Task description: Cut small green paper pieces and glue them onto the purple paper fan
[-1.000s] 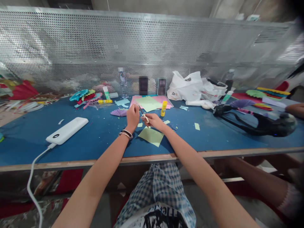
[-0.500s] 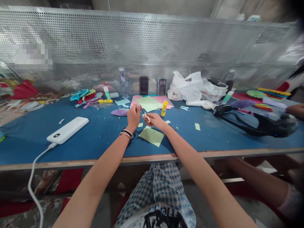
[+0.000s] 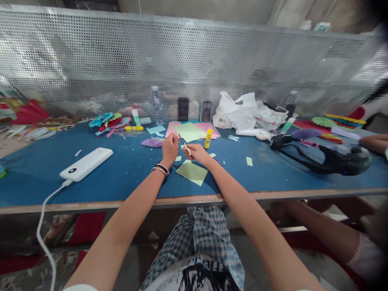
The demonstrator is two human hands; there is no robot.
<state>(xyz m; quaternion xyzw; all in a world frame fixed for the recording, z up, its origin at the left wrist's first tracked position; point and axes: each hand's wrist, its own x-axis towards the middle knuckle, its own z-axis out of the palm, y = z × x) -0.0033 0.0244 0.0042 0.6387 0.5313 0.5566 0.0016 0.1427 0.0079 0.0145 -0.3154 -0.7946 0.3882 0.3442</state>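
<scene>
My right hand (image 3: 196, 152) grips a pair of scissors (image 3: 187, 150) by the pale handles, blades pointing up and left toward my other hand. My left hand (image 3: 170, 146) is closed, its fingers pinched near the blade tips; what they hold is too small to make out. Below the hands lies a light green paper sheet (image 3: 194, 173) on the blue table. Small green paper scraps (image 3: 178, 158) are scattered about. Just beyond my right hand a yellow glue stick (image 3: 208, 138) stands upright. A purple pleated paper fan (image 3: 152, 142) rests left of my left hand.
Pink and green paper sheets (image 3: 190, 131) lie farther back. A white power bank (image 3: 87, 164) with a cable sits at left. White plastic bags (image 3: 236, 111) stand near the mesh panel. A black strapped device (image 3: 321, 155) lies at right, near another person's arm (image 3: 374, 143).
My hands keep nearly the same pose around the scissors. The whole view has shifted slightly; nothing on the table has visibly been moved.
</scene>
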